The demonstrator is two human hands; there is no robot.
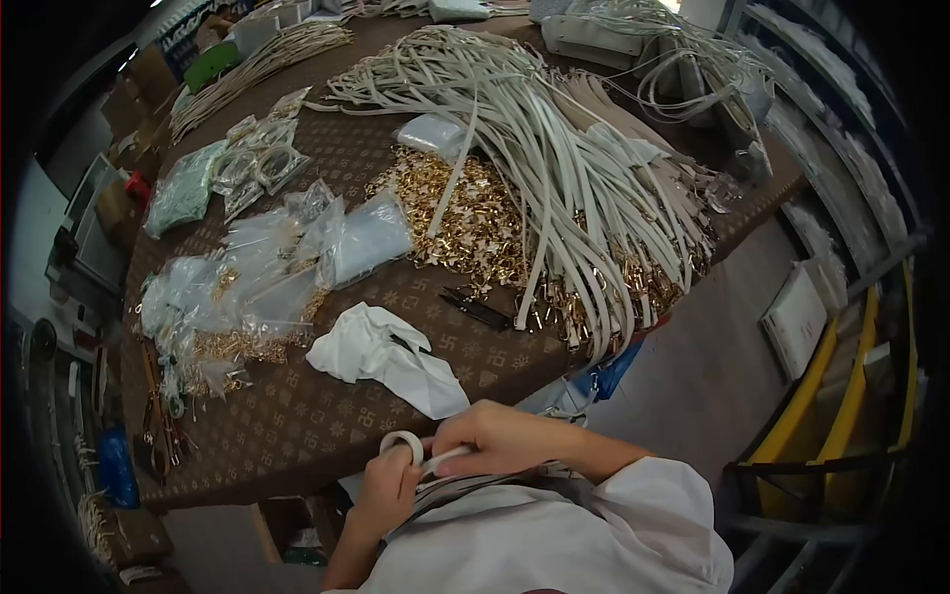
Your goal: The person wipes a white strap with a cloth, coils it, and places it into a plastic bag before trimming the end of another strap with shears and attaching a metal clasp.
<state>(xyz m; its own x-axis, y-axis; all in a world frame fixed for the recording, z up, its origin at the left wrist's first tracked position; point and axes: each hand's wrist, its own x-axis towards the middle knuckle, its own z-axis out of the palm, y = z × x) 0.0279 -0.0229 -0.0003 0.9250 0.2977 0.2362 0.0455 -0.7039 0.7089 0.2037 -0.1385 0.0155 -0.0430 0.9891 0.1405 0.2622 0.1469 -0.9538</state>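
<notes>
My left hand (pixel 387 489) is closed around a white strap (pixel 400 439), which curls up in a loop above its fingers. My right hand (pixel 503 439) pinches the same strap just to the right, its fingers bent and partly hidden. Both hands are close to my body, at the table's front edge. More pale straps lie across my lap below them. On the table just beyond the hands is a crumpled white cloth (pixel 381 354).
Long white straps with gold clasps (pixel 564 188) spread over the brown patterned tablecloth (pixel 287 421). Gold metal fittings (pixel 465 223) are heaped beside them, near black snips (pixel 475 308). Clear plastic bags (pixel 257 282) lie left. Yellow-edged shelving (pixel 826 396) stands right.
</notes>
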